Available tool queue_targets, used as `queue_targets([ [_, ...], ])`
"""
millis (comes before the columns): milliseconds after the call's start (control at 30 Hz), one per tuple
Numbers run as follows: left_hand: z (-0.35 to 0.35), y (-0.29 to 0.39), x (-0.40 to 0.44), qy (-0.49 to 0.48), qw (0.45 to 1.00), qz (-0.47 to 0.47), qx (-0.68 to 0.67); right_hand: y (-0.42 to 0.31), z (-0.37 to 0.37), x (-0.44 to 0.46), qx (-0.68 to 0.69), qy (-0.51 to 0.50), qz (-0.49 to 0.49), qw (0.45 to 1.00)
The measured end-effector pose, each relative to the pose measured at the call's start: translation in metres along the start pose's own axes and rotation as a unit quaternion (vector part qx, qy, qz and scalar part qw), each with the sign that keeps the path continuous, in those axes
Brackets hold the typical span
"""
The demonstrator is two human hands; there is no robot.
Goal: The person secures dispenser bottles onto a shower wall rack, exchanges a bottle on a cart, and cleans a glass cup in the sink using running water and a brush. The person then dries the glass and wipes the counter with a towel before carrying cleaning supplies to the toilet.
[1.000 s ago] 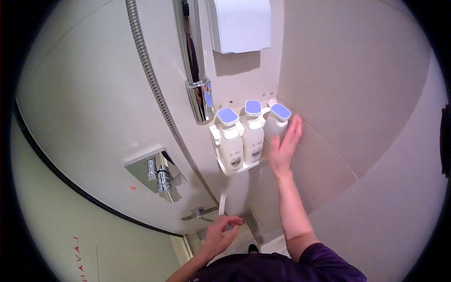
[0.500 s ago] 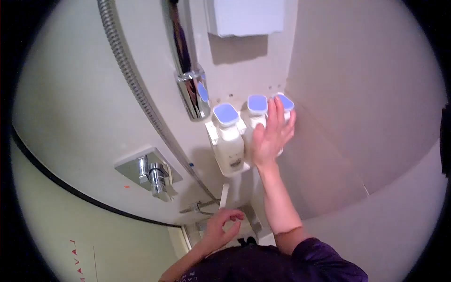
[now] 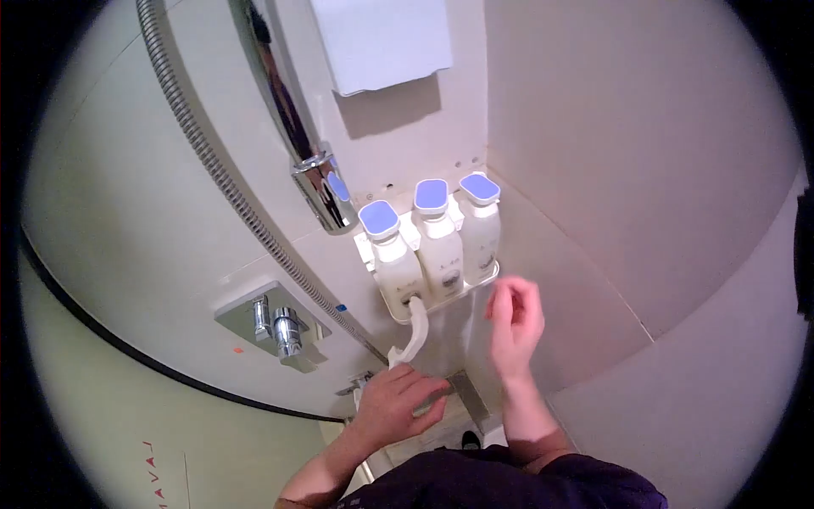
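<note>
Three white pump-style bottles with blue tops, the left bottle (image 3: 397, 267), the middle bottle (image 3: 441, 254) and the right bottle (image 3: 483, 233), stand side by side in a white wall rack (image 3: 462, 293). My left hand (image 3: 398, 403), low in front of them, is closed on a narrow, curved white strip (image 3: 415, 335). Its upper end overlaps the front of the left bottle; whether they touch I cannot tell. My right hand (image 3: 515, 327) hovers below and right of the right bottle, fingers curled in, nothing visible in it.
A chrome shower hose (image 3: 216, 174) hangs down the wall beside a chrome holder (image 3: 325, 191). Lower left is a mixer valve plate (image 3: 267, 318). Above the bottles juts a white box (image 3: 386, 42). A glass panel edge (image 3: 127, 343) curves along the left.
My right hand has come off the right-hand bottles, down and back, and curled its fingers. The white strip in my left hand now bends up in front of the left bottle. The view has shifted.
</note>
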State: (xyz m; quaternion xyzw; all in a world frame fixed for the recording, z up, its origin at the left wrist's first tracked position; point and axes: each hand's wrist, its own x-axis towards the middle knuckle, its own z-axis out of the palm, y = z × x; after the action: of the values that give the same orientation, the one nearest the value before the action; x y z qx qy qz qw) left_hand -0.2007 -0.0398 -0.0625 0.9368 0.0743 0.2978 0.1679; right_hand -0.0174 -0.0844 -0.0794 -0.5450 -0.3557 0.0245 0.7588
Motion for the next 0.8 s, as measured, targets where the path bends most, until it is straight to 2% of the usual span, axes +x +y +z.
queue_targets([
  [33, 0.001, 0.001, 0.002, -0.003, 1.000, 0.009, -0.012, -0.006, -0.001, 0.019, -0.078, 0.019, -0.105, 0.991],
  [100, 0.005, 0.002, 0.006, -0.002, 0.999, 0.026, -0.040, -0.048, -0.002, 0.058, -0.162, 0.017, -0.122, 0.979],
  [167, 0.015, 0.004, 0.007, 0.007, 0.997, 0.035, -0.076, -0.067, 0.002, 0.101, -0.287, 0.003, -0.290, 0.913],
  [233, 0.022, 0.005, 0.003, 0.001, 0.996, 0.039, -0.075, -0.081, 0.013, 0.138, -0.441, -0.074, -0.276, 0.851],
  [367, 0.025, 0.009, -0.008, 0.014, 0.996, 0.034, -0.084, -0.090, 0.049, 0.184, -0.609, -0.217, -0.184, 0.740],
  [467, 0.022, 0.011, -0.015, 0.006, 0.994, 0.023, -0.105, -0.104, 0.066, 0.189, -0.600, -0.311, -0.030, 0.736],
  [567, 0.015, 0.013, -0.019, -0.004, 0.996, 0.010, -0.090, -0.105, 0.072, 0.193, -0.637, -0.356, -0.039, 0.683],
  [667, 0.012, 0.012, -0.023, 0.031, 0.995, 0.013, -0.095, -0.093, 0.058, 0.207, -0.641, -0.322, -0.134, 0.684],
  [733, 0.008, 0.010, -0.021, 0.060, 0.995, 0.030, -0.076, -0.119, 0.036, 0.181, -0.560, -0.203, -0.258, 0.761],
  [800, 0.004, 0.009, -0.017, 0.089, 0.994, 0.042, -0.046, -0.146, 0.012, 0.119, -0.374, -0.138, -0.185, 0.898],
])
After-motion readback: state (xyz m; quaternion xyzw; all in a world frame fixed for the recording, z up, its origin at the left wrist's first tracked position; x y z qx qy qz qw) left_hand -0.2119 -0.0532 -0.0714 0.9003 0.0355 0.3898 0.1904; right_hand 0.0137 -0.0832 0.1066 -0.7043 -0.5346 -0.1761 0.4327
